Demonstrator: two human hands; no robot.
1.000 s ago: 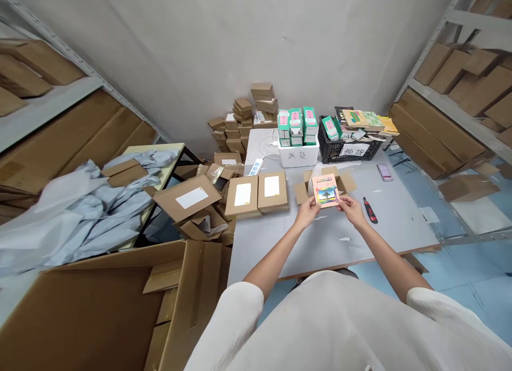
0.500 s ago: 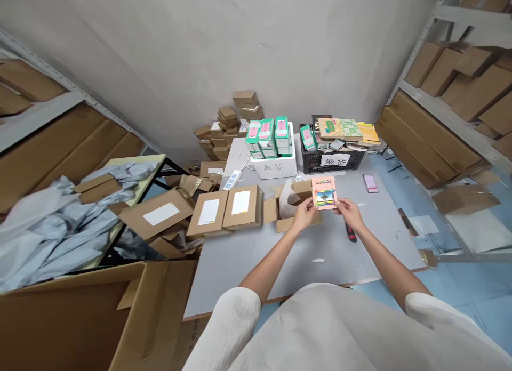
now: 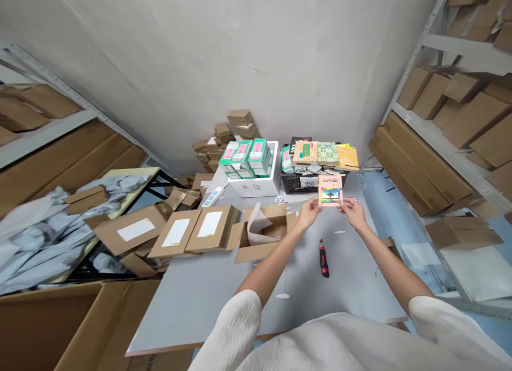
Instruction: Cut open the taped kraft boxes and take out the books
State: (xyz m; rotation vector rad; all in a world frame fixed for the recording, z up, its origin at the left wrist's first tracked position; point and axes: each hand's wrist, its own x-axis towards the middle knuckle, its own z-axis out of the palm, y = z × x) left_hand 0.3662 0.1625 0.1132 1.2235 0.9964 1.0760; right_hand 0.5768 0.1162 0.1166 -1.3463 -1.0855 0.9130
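Note:
A small pink booklet (image 3: 330, 191) with a tree picture on its cover is held upright between both hands. My left hand (image 3: 309, 213) pinches its lower left edge, and my right hand (image 3: 353, 211) grips its lower right edge. Behind it stands a black crate (image 3: 294, 184) with books and papers in it. To the left of my hands, an open cardboard box (image 3: 256, 251) holds a sheet of white wrapping. A red and black cutter (image 3: 324, 259) lies on the grey table (image 3: 224, 296), below the booklet.
A white foam box (image 3: 256, 188) holds several green and pink packages (image 3: 258, 150). Two labelled cartons (image 3: 212, 230) (image 3: 176, 232) lie left of the open box. Grey plastic parcels (image 3: 72, 248) cover a side table at the left. Shelves with cartons (image 3: 460, 134) stand at the right.
The view has shifted, so the table and its boxes appear lower and further left. Both hands still hold the booklet, now raised off the table in front of the black crate.

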